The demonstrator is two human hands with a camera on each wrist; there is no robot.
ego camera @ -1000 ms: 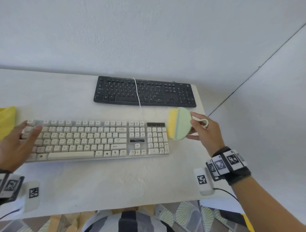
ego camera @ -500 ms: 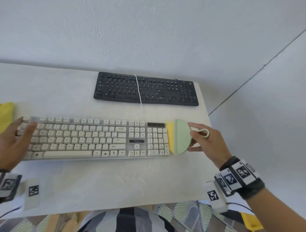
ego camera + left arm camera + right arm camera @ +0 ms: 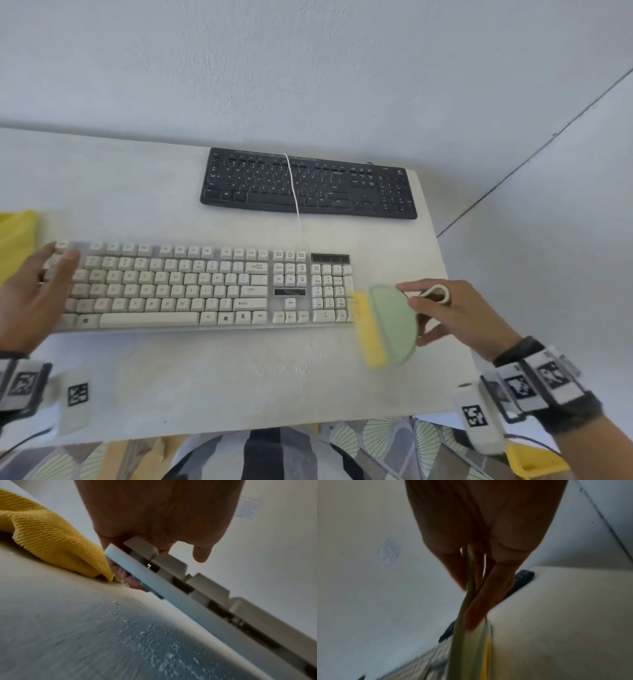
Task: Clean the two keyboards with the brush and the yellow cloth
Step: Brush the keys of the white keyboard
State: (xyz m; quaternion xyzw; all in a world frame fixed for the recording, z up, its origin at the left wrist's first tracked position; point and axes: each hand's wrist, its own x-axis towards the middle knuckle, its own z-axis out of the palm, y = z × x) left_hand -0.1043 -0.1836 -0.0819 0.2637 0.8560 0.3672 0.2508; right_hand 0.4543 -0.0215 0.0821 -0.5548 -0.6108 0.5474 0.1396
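Observation:
A white keyboard (image 3: 205, 287) lies in front of me, with a black keyboard (image 3: 308, 185) behind it. My right hand (image 3: 418, 320) grips a green brush (image 3: 390, 325) with yellow bristles. The bristles sit at the white keyboard's front right corner and reach down over the table. In the right wrist view my fingers (image 3: 476, 608) pinch the brush (image 3: 467, 649) from both sides. My left hand (image 3: 34, 294) rests with straight fingers on the white keyboard's left end (image 3: 171, 592). The yellow cloth (image 3: 13, 240) lies just left of that hand.
The white table (image 3: 239, 377) ends just right of both keyboards, and its front edge is near my lap. A white cable (image 3: 294, 192) runs across the black keyboard. A wall stands close behind the table.
My right hand has swept the brush toward me down the white keyboard's right end, from the number pad's top to past its front edge. The left hand has stayed in place.

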